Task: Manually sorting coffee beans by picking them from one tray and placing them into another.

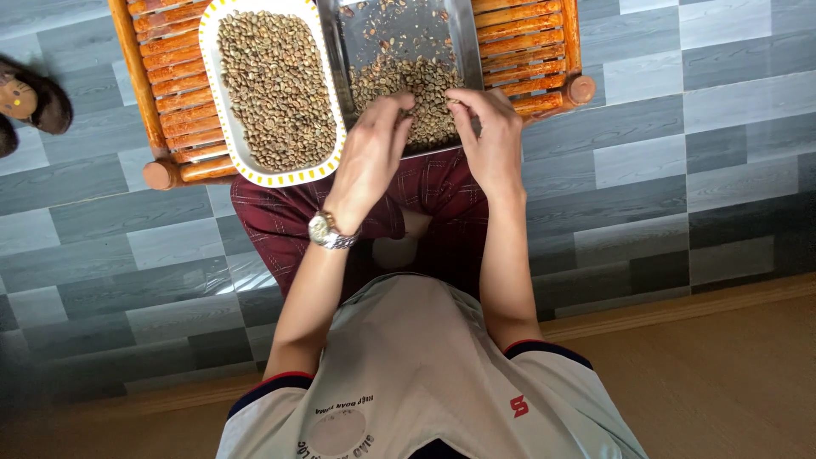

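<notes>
A metal tray (463, 34) holds a loose pile of pale green beans (408, 81) at its near end, with a few scattered further back. My left hand (371, 157), with a wristwatch (327, 231) on the wrist, rests its fingertips in the beans at the tray's near edge. My right hand (491, 136) reaches in beside it, fingers curled and pinching at the beans. To the left sits a white oval dish with a yellow dotted rim (223, 127), filled with the same beans (276, 85).
Both containers rest on a low wooden slatted table (527, 51) with round posts. My knees in dark red checked trousers (280, 217) are under its near edge. The floor is grey tile; dark sandals (30, 102) lie at far left.
</notes>
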